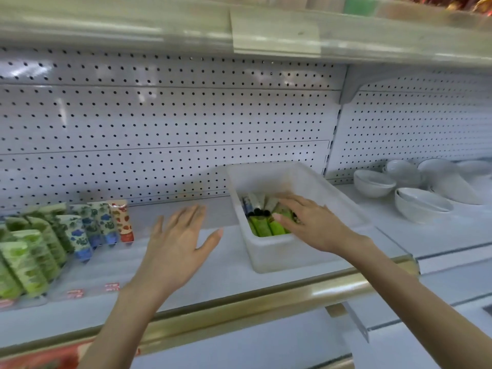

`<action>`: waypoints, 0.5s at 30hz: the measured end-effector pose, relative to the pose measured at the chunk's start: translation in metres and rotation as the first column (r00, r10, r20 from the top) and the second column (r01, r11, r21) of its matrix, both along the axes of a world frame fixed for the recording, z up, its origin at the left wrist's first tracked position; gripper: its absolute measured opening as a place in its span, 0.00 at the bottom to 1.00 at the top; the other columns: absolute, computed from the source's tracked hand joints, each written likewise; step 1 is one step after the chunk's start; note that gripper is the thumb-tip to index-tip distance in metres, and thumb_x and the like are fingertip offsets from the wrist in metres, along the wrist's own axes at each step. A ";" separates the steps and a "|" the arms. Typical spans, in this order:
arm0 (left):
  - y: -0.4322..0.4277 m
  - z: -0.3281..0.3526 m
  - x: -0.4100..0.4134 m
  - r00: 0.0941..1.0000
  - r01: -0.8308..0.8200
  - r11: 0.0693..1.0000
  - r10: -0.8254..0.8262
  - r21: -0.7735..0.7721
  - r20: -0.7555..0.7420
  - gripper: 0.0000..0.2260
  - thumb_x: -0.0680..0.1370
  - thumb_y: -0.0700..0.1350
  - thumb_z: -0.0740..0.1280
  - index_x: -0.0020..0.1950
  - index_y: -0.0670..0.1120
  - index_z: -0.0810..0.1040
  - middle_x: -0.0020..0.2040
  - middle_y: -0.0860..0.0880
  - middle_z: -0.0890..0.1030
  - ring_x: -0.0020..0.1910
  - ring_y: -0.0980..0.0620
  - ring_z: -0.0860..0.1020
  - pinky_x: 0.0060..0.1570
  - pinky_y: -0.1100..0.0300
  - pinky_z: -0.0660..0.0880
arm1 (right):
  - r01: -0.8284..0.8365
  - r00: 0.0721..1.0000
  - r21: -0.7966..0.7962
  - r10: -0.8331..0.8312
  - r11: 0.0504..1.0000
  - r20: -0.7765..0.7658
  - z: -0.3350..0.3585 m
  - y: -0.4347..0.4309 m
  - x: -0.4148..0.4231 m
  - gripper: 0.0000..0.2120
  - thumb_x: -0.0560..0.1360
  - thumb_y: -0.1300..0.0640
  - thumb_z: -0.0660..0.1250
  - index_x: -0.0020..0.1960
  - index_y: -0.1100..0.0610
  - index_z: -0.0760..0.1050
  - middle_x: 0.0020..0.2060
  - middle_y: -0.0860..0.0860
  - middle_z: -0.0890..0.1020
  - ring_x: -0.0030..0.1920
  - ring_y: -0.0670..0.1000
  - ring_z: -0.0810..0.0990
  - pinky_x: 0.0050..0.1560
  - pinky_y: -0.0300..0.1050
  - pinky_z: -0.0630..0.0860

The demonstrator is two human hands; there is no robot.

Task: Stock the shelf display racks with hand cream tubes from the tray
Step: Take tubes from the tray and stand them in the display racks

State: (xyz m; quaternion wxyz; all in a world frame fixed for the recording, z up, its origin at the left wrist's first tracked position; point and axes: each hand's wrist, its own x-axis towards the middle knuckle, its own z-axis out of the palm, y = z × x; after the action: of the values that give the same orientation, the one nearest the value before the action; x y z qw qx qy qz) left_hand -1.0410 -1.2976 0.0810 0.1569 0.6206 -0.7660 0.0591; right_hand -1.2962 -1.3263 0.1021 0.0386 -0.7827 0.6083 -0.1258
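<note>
Shelf [226, 262]: left hand [175, 241], fingers spread; right hand [311, 222] (grasp unclear) on tubes [262, 226] in tray [266, 258].

Bare left forearm [119, 315] and right forearm [412, 288], with short fingernails [277, 216].

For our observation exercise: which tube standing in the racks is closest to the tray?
The red-patterned tube, at the right end; the blue tubes and green tubes stand farther from the tray.

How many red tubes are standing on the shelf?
1. The red tube is the last one on the right, next to the blue tubes. More red ones could be hidden behind it.
</note>
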 end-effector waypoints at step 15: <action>-0.052 0.014 0.007 0.998 0.056 0.998 -0.057 0.033 0.023 0.44 0.64 0.68 0.31 0.75 0.51 0.54 0.75 0.53 0.58 0.73 0.52 0.56 0.71 0.52 0.52 | 0.072 0.989 0.323 -0.025 0.944 -0.146 -0.011 -0.118 0.034 0.33 0.74 0.37 0.58 0.73 0.52 0.57 0.71 0.52 0.66 0.69 0.57 0.67 0.67 0.53 0.65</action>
State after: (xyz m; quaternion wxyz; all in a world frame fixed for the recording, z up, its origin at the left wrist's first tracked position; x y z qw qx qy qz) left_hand -1.0342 -1.3492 0.0953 0.1393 0.6003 -0.7859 0.0497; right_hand -1.2626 -1.4446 0.0915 0.1221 -0.7570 0.6411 0.0313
